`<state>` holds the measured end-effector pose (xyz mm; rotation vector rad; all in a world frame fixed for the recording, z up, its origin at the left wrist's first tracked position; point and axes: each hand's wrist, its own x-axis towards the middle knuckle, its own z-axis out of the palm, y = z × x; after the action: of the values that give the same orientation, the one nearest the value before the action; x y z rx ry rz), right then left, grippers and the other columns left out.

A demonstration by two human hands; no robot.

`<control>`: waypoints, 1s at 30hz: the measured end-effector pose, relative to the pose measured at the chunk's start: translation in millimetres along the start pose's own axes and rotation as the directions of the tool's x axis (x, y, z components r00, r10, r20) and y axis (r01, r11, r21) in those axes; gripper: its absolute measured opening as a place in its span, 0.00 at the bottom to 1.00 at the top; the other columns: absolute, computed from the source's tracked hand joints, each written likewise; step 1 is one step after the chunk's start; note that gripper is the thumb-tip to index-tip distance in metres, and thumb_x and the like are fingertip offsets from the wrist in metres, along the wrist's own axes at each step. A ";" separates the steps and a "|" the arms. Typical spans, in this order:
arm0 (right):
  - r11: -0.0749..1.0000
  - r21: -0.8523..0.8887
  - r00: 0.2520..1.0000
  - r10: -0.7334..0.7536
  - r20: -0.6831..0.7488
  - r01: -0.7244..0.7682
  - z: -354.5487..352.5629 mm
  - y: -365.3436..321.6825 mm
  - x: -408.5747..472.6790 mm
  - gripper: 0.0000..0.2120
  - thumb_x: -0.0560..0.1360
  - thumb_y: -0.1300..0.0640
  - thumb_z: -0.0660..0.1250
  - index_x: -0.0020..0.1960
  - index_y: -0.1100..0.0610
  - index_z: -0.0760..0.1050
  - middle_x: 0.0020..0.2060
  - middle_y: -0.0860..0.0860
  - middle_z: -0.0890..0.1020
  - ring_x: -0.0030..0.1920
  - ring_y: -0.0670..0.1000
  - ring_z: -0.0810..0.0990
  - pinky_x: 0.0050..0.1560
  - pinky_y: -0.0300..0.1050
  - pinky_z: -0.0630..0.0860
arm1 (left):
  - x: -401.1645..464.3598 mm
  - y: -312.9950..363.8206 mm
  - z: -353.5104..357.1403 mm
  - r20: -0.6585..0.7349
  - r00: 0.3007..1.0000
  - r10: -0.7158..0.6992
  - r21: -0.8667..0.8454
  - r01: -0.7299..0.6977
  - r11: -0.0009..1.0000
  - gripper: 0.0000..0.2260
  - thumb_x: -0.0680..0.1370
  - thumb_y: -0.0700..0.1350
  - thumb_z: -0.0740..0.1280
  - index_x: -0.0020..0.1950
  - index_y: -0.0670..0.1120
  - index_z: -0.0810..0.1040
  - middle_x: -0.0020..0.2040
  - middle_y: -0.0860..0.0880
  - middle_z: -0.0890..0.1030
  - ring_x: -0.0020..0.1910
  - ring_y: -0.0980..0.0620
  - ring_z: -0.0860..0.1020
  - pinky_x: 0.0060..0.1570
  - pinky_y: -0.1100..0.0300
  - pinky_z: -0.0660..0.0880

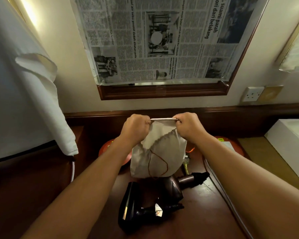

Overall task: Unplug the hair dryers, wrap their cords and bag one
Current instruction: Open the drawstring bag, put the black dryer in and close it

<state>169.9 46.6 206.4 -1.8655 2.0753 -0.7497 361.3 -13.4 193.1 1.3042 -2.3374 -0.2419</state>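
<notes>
A beige cloth bag (160,152) with an orange drawstring hangs above the dark wooden table (205,209). My left hand (136,128) grips its top left corner and my right hand (188,126) grips its top right corner, stretching the rim between them. Below the bag lie two hair dryers. The black hair dryer (129,204) lies nearest me, its handle pointing right. The bronze hair dryer (176,187) lies behind it, partly hidden by the bag, its black end pointing right. The cords are mostly out of sight.
A wall socket (253,94) sits at the right, nothing plugged in. A newspaper-covered mirror (162,40) hangs ahead. A red tray (231,147) lies behind the bag. A white box (290,144) stands at the right and a white cloth (24,83) hangs at the left.
</notes>
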 end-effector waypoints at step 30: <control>0.975 -0.123 0.965 0.206 0.165 -0.187 -7.1 4.6 5.7 0.23 0.78 0.62 0.51 0.73 0.56 0.63 0.68 0.58 0.71 0.65 0.60 0.71 0.65 0.55 0.69 | -10.9 1.9 -16.5 0.068 0.947 -0.313 -0.078 0.317 0.945 0.09 0.78 0.46 0.61 0.46 0.45 0.78 0.41 0.49 0.76 0.42 0.46 0.76 0.37 0.56 0.69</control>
<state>161.5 42.7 210.8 -1.6751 2.1810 -0.4175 372.4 -2.2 205.1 1.6422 -2.1242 -0.4813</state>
